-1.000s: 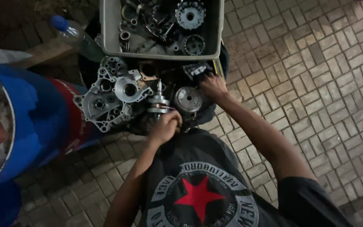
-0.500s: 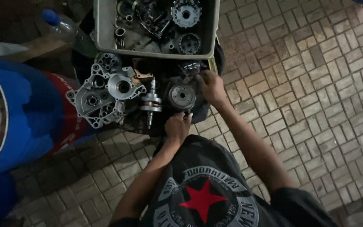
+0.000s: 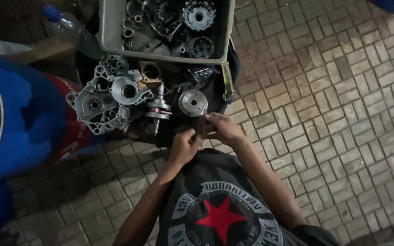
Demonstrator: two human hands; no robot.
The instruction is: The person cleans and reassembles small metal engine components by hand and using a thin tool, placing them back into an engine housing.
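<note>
My left hand and my right hand meet just in front of my chest, fingers pinched together on a small dark part held between them. Just beyond the hands, on a dark cloth, a round metal rotor lies beside a crankshaft. A silver engine crankcase half rests to the left of the crankshaft. What exactly the small part is stays too dark to tell.
A grey plastic tray holding gears and several small parts stands at the far end. A yellow-handled tool lies at its right corner. A plastic bottle with a blue cap and a blue drum are on the left. Brick paving surrounds everything.
My right hand has come back from the far parts near the rotor, and my left hand has left the crankshaft. Both now meet close to my body around the small dark part.
</note>
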